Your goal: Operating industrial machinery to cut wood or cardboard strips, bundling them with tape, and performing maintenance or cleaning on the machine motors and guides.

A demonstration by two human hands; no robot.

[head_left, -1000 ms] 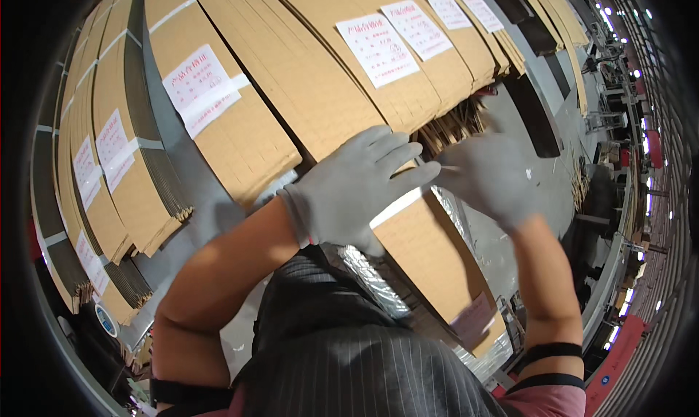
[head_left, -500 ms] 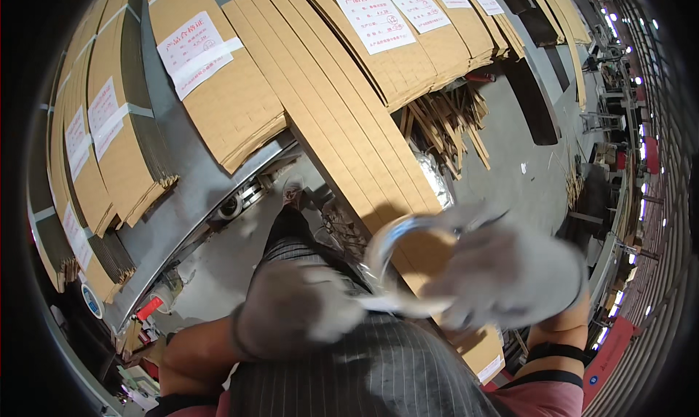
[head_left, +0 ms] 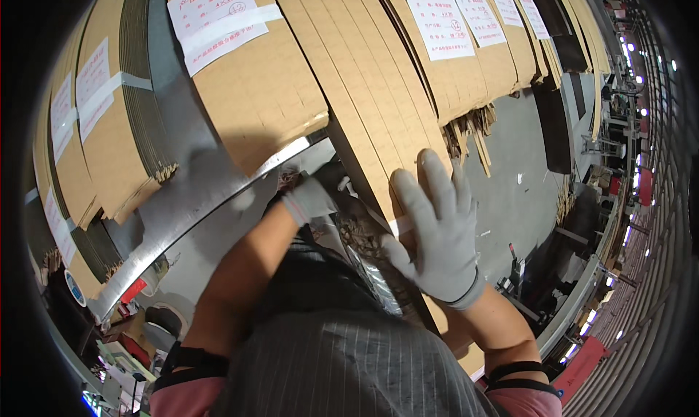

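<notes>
My right hand, in a grey glove, lies with fingers spread on a bundle of long brown cardboard strips. A short piece of white tape shows on the bundle beside the thumb. My left hand, also gloved, reaches low at the left side of the bundle, near its dark side face. Its fingers are hidden or blurred in shadow, so what they hold cannot be made out. No tape roll is plainly visible.
Labelled cardboard stacks lie left of the bundle on a metal-edged table, and more labelled stacks lie right. Thin scrap strips hang beyond my right hand. Crumpled clear film lies below the bundle.
The tape roll and stretched tape between my hands have gone from plain view. My left hand moved up beside the bundle. My right hand now presses flat on it, over white tape.
</notes>
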